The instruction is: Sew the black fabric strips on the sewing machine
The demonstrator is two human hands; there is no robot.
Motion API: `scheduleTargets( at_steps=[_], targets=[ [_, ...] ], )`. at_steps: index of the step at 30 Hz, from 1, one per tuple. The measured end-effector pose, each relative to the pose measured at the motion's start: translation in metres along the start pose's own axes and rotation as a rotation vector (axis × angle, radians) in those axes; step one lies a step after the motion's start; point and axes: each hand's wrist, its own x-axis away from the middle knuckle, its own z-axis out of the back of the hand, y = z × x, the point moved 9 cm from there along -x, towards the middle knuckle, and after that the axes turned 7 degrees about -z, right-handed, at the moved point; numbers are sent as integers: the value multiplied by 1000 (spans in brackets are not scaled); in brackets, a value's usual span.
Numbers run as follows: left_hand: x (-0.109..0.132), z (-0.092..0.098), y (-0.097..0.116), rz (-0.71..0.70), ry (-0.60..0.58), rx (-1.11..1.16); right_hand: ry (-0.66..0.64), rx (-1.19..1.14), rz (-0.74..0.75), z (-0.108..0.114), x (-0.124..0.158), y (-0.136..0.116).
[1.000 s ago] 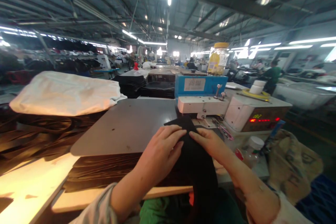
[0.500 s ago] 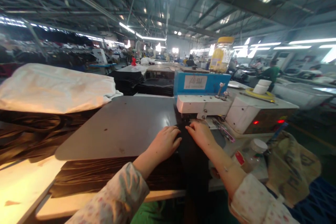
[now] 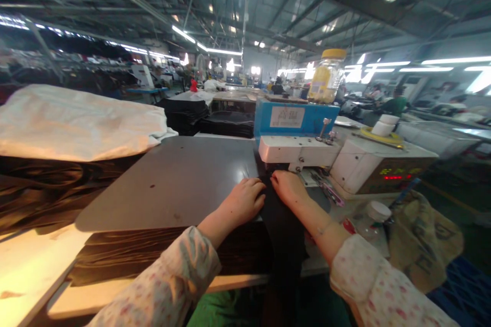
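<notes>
A long piece of black fabric (image 3: 284,225) runs from under the head of a white and blue machine (image 3: 297,149) down over the table edge toward my lap. My left hand (image 3: 247,198) rests at its left side, fingers bent and closed on the cloth edge, over the grey metal plate (image 3: 199,179). On the other side, my right hand (image 3: 287,186) pinches the fabric close beneath the machine head. Its fingertips are partly hidden behind the hand. The far end of the fabric disappears under the machine.
Stacked dark cloth (image 3: 169,253) lies under the plate. White cloth (image 3: 76,122) covers a brown pile at left. Scissors with pink handles (image 3: 333,195), a control box (image 3: 387,163), a clear jar (image 3: 374,217) and a burlap bag (image 3: 425,240) are at right. A yellow-lidded jar (image 3: 326,76) tops the machine.
My right hand has moved slightly forward, closer to the machine head, its fingers more curled. The left hand stays nearly in place. More lit digits show on the control box.
</notes>
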Motion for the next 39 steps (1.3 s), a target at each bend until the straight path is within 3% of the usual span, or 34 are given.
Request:
scheduleTargets(
  at_steps=[16, 39],
  targets=[
    [-5, -1, -4, -26, 7, -29, -4, 48, 73, 2, -10, -7],
    [-5, -5, -8, -43, -8, -34, 28, -51, 27, -7, -7, 2]
  ],
)
